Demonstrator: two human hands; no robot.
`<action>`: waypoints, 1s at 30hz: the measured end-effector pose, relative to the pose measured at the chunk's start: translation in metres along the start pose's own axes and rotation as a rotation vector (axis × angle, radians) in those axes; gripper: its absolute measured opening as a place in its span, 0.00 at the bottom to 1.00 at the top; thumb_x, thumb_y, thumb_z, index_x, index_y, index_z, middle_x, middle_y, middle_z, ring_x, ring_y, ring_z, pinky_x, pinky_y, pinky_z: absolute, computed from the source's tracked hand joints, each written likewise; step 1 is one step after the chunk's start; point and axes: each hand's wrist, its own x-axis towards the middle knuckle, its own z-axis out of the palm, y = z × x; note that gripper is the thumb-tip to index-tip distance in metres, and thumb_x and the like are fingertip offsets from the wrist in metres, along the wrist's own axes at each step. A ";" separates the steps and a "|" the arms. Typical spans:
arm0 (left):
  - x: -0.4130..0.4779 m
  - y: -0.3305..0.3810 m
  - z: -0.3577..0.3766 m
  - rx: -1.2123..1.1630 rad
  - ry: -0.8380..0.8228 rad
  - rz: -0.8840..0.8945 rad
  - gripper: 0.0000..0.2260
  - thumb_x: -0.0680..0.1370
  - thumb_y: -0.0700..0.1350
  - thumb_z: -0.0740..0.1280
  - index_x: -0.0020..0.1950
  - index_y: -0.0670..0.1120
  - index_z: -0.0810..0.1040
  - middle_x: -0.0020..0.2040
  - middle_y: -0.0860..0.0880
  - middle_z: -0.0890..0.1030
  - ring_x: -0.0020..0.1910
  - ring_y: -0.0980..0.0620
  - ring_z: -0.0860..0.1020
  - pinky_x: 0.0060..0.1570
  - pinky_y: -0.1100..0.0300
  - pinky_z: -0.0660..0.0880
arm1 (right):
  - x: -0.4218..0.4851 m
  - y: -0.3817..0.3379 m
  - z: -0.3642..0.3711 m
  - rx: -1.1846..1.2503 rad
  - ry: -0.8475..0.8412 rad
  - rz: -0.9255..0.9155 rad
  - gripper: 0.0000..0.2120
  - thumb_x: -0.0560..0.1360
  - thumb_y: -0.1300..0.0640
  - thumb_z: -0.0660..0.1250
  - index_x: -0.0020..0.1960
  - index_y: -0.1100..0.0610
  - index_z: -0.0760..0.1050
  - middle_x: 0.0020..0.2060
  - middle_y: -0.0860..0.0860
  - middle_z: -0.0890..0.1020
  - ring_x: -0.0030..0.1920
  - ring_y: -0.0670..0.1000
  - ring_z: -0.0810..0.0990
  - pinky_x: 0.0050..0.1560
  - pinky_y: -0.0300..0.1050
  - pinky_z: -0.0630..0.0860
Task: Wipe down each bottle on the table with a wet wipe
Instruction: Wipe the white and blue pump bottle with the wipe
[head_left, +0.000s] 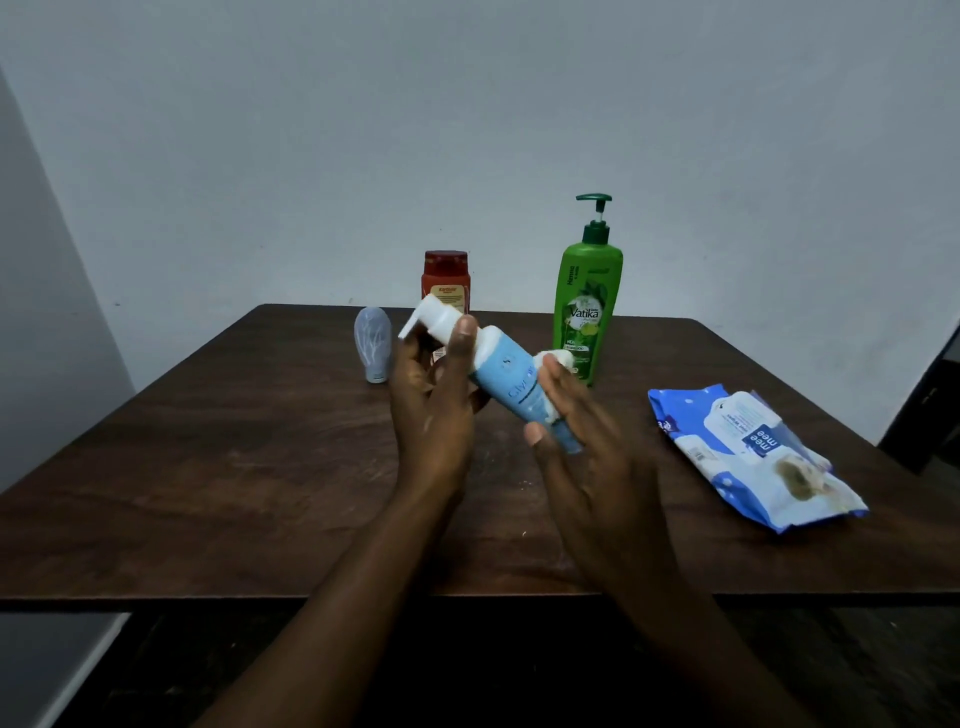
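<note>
Overhead, the left hand (434, 400) grips the tilted blue pump bottle (511, 382) above mid-table (234, 467); the right hand (576, 431) presses a wet wipe (558, 358) to it, mostly hidden. Near edge lies bare; the red bottle (445, 275) is half-blocked.

The table (208, 467) is dark brown with a streaky wood grain; on it the pump bottle (587, 312) is bright green with a darker green pump and white lettering, the jar (445, 280) red-orange with a yellow label, the small tube (373, 345) pale grey-blue with white veining, the tilted bottle (511, 387) light blue, white-capped, and the wipes pack (753, 452) blue and white, dotted
</note>
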 end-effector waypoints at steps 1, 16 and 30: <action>-0.002 0.001 0.001 0.013 -0.042 0.007 0.07 0.82 0.47 0.66 0.59 0.51 0.77 0.49 0.56 0.85 0.56 0.53 0.84 0.50 0.51 0.83 | 0.001 -0.003 0.003 0.009 -0.021 -0.021 0.24 0.80 0.57 0.64 0.75 0.59 0.67 0.74 0.49 0.70 0.74 0.44 0.67 0.71 0.40 0.67; -0.001 0.005 -0.015 0.286 -0.462 0.095 0.12 0.82 0.47 0.66 0.58 0.65 0.80 0.63 0.43 0.80 0.61 0.50 0.81 0.58 0.51 0.80 | 0.030 -0.016 -0.022 -0.036 0.041 -0.012 0.14 0.76 0.59 0.73 0.62 0.55 0.82 0.55 0.46 0.85 0.56 0.40 0.81 0.59 0.40 0.77; 0.012 0.009 -0.017 0.414 -0.585 0.112 0.13 0.81 0.46 0.67 0.66 0.50 0.77 0.60 0.55 0.83 0.62 0.58 0.80 0.60 0.57 0.78 | 0.061 -0.001 -0.027 0.071 -0.124 0.323 0.11 0.78 0.57 0.68 0.58 0.46 0.83 0.52 0.40 0.85 0.52 0.36 0.81 0.56 0.36 0.77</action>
